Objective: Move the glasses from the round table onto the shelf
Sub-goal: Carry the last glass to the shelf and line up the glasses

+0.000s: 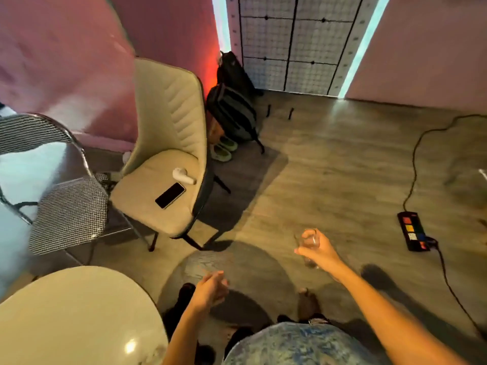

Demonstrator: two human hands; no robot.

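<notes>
right hand [317, 250] gripping 1 glass [307, 242], upright, over floor | left hand [210, 288] blurred, grasp unclear | worktop [79, 312] lying lower-left, behind | shelf not showing

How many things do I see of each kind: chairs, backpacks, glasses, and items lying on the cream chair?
Chairs: 2, cream chair and checkered chair
Backpacks: 2
Glasses: 1, glass in the right hand
Items on the cream chair: 2, phone, earbud case
Total: 7
</notes>
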